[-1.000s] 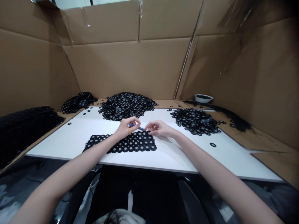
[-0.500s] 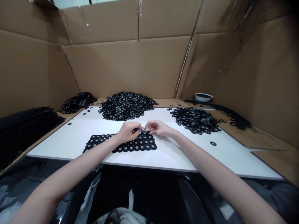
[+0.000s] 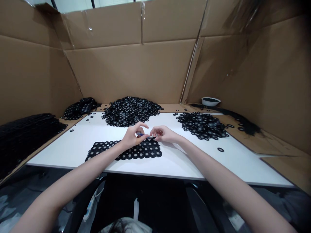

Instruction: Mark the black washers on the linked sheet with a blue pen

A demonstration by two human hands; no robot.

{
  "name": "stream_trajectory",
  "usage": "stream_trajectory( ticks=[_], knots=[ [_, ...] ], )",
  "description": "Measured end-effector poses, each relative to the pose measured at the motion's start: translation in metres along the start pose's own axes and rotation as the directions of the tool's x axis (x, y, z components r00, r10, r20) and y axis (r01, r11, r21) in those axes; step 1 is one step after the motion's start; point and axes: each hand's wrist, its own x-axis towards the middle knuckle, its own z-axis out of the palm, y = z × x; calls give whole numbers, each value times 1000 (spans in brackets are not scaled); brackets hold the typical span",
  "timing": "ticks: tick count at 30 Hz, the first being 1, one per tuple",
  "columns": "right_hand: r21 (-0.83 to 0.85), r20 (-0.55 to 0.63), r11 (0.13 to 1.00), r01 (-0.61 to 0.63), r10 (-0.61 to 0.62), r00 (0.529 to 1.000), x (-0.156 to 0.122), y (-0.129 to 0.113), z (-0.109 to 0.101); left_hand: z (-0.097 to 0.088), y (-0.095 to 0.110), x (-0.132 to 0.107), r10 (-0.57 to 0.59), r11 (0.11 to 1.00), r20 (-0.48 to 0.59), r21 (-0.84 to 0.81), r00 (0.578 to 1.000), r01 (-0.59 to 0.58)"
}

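Observation:
A flat mat of joined black rings lies on the white board near its front edge. Over its far right part, my left hand keeps a slim blue tool in its grip, index finger lifted and thumb stretched toward the right hand. The tool's exact kind is too small to tell. My right hand is closed in a pinch at the mat's far right corner, with a bit of black ring at its fingertips. Both hands' fingertips nearly meet there.
A large heap of black rings stands at the back, a smaller heap at right. One loose ring lies nearer. A white bowl, black threads and dark stacked pieces flank the white board. Cardboard walls surround it.
My left index finger has lifted away from the thumb, and more of the blue tool shows. My right hand stays in its pinch at the mat's corner. The view has shifted slightly.

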Motion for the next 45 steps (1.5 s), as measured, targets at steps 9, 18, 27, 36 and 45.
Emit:
stream_trajectory(
  ticks=[9,18,27,36,45],
  knots=[
    [38,0,998,-43,43,999,-1,-6,0,3,4,3,-59,988,43,-141,997,64],
    [74,-2,996,-43,43,999,-1,-7,0,9,-3,1,17,999,127,-40,992,-12],
    [141,16,988,-55,54,998,1,-10,0,9,-8,1,21,1000,185,-1,983,-21],
    [193,32,981,-24,18,999,3,-9,1,14,-6,3,50,998,226,-35,973,-43],
    [31,52,999,-45,43,998,-3,-7,-8,10,-5,2,-84,985,109,-141,991,99]
  ],
)
